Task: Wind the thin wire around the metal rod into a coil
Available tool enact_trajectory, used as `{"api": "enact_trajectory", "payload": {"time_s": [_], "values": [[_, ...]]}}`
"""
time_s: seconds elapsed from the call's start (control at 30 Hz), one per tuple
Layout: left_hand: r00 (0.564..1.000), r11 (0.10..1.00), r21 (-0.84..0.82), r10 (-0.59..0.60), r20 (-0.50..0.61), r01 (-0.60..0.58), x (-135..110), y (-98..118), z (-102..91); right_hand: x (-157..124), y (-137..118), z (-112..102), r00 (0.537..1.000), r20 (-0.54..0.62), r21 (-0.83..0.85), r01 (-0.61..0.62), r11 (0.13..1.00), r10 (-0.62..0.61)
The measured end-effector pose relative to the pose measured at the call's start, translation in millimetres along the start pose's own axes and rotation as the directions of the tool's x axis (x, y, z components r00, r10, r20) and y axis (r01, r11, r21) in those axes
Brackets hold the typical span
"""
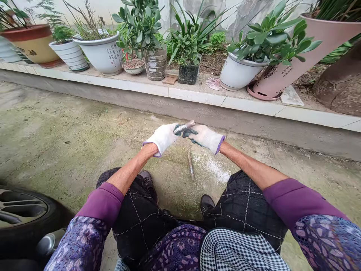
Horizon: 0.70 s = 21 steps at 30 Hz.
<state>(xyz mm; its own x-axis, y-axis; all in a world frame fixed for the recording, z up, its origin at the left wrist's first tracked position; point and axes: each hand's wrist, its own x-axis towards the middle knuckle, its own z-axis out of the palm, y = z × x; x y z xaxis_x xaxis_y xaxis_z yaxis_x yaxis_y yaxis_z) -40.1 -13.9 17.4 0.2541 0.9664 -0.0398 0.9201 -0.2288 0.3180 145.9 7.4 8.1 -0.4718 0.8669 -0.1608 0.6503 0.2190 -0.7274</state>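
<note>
In the head view, my left hand point(166, 135), in a white work glove with dark green coated fingers, is closed around a threaded metal bolt point(182, 128). Silvery thread shows along most of the bolt, and its smoother, brownish end tilts up to the right. Close beside it, my right hand point(203, 136), gloved alike, has its fingers curled together near the bolt. Whatever those fingers hold is hidden. Below both hands, a similar rod point(191, 165) lies on the concrete, with thread near its lower end.
White powder point(216, 170) is scattered on the concrete ground point(70, 128) by my right knee. A low tiled ledge point(194, 96) runs across ahead, bearing several potted plants, among them a white pot point(239, 71). A car wheel point(22, 210) stands at the lower left.
</note>
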Motion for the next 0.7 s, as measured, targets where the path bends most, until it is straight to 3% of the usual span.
{"api": "enact_trajectory", "payload": {"time_s": [0.1, 0.2, 0.37, 0.5, 0.63, 0.7], "values": [[0.996, 0.987, 0.130, -0.093, -0.009, 0.093, 5.8, -10.8, 3.1, -4.8, -2.8, 5.6, 0.983, 0.044, -0.184, 0.184, 0.965, -0.179], [0.991, 0.940, 0.316, -0.137, 0.007, 0.128, 7.9, -17.0, 6.9, -10.2, -0.2, 1.9, 0.973, 0.071, -0.338, 0.230, 0.912, -0.219], [0.981, 0.886, 0.450, 0.029, 0.192, -0.114, 1.6, -3.8, 13.6, -6.9, 11.6, -22.2, 0.976, -0.025, -0.389, 0.191, 0.901, -0.217], [0.972, 0.908, 0.371, 0.129, 0.197, -0.196, -4.5, 12.4, 11.2, 2.5, 20.8, -35.2, 0.981, -0.104, -0.264, 0.133, 0.955, -0.166], [0.996, 0.986, 0.144, 0.079, 0.048, -0.085, -3.0, 10.2, 2.0, 2.5, 15.5, -22.9, 1.000, -0.022, -0.086, -0.019, 0.996, 0.017], [1.000, 0.998, 0.063, 0.019, 0.001, -0.019, 0.3, 4.7, 0.3, -1.6, 8.5, -11.1, 0.999, 0.014, -0.092, 0.036, 0.995, -0.034]]}}
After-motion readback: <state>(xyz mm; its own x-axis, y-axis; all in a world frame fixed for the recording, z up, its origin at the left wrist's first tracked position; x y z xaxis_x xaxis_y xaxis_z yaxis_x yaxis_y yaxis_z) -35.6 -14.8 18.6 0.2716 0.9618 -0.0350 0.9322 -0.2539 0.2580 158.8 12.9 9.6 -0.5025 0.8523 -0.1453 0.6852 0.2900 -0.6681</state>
